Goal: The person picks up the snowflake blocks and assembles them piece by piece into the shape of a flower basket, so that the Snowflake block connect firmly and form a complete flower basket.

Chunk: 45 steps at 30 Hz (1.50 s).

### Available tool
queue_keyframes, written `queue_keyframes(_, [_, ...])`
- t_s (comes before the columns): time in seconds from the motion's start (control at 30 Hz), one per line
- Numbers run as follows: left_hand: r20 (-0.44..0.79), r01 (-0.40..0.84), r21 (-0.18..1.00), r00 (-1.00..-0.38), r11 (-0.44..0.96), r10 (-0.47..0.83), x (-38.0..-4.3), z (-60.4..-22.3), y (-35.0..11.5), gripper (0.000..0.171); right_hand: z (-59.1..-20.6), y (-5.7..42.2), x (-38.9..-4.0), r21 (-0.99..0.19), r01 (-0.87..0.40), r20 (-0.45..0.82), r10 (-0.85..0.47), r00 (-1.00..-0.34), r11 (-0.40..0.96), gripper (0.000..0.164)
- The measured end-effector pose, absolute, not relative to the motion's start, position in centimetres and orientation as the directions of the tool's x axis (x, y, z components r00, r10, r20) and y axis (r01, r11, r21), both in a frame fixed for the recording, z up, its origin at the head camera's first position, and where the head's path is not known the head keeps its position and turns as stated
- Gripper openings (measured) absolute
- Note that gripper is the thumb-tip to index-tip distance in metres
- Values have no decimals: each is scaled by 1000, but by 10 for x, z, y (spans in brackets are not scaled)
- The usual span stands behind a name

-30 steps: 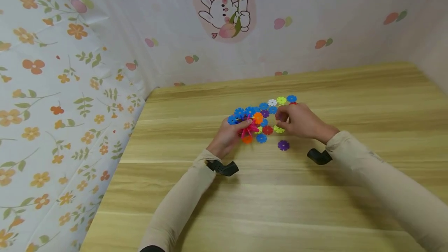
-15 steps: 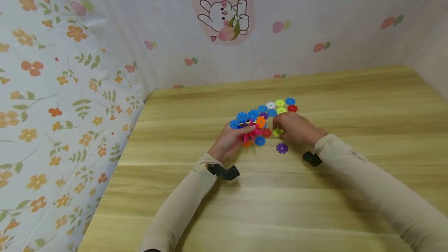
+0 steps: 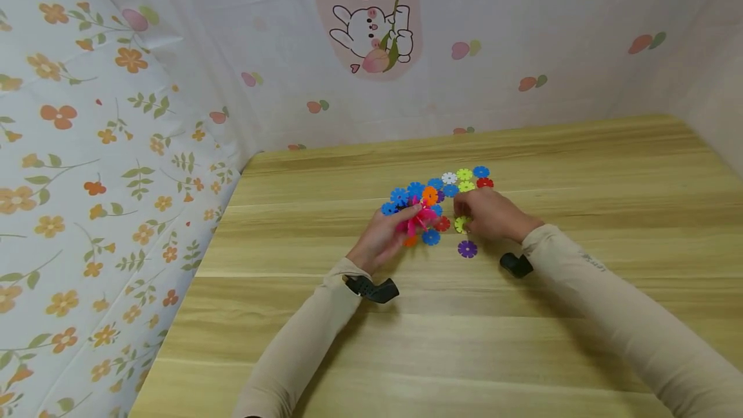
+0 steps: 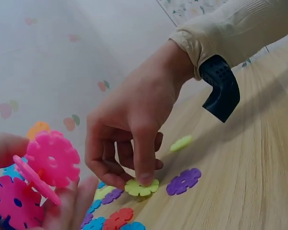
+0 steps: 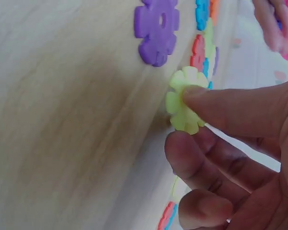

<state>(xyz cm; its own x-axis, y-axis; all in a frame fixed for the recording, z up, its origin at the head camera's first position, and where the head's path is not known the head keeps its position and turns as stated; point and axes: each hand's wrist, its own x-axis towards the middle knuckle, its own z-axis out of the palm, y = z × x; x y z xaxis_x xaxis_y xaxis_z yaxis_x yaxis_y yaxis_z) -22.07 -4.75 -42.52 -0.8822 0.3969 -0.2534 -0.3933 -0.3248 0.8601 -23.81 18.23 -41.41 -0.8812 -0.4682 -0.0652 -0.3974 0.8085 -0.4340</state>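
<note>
My left hand (image 3: 380,237) grips a joined cluster of snowflake discs (image 4: 53,158), toothed plastic rounds slotted together. Pink ones face the left wrist camera, with blue and orange ones behind; the fingers hide part of the cluster. To its right, my right hand (image 3: 493,213) pinches a yellow snowflake disc (image 5: 185,103) low over the table, thumb on its face and index finger at its edge. In the left wrist view this yellow disc (image 4: 141,187) lies nearly flat under the thumb. A loose purple disc (image 3: 467,249) lies just nearer to me.
Several loose discs lie flat between and behind the hands, among them a red disc (image 3: 485,182), a white disc (image 3: 449,178) and a blue disc (image 3: 431,237). The wooden table (image 3: 371,340) meets a patterned cloth (image 3: 493,89) at the back and left.
My right hand has lowered slightly toward the yellow disc and now pinches it, uncovering a red disc behind. My left hand keeps hold of the cluster, turned a little.
</note>
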Motion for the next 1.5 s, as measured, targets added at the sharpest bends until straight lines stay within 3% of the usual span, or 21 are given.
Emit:
queue_keyframes(0.27, [-281, -442, 822, -863, -359, 419, -219, -424, -47, 12, -409, 189, -233, -508, -440, 19, -501, -865, 741, 11])
queue_keyframes(0.63, [-292, -444, 810, -872, -384, 393, -221, -422, -42, 26, -390, 183, -220, -744, -293, 34, -405, -914, 600, 13])
queue_keyframes(0.87, [-274, -416, 826, -886, -381, 374, -222, -423, -39, 29, -384, 174, -213, -822, -235, 65, -325, -943, 518, 17])
queue_keyframes(1.5, [-216, -331, 895, -908, -299, 360, -221, -422, -34, 22, -390, 164, -207, -839, -229, 98, -277, -956, 494, 11])
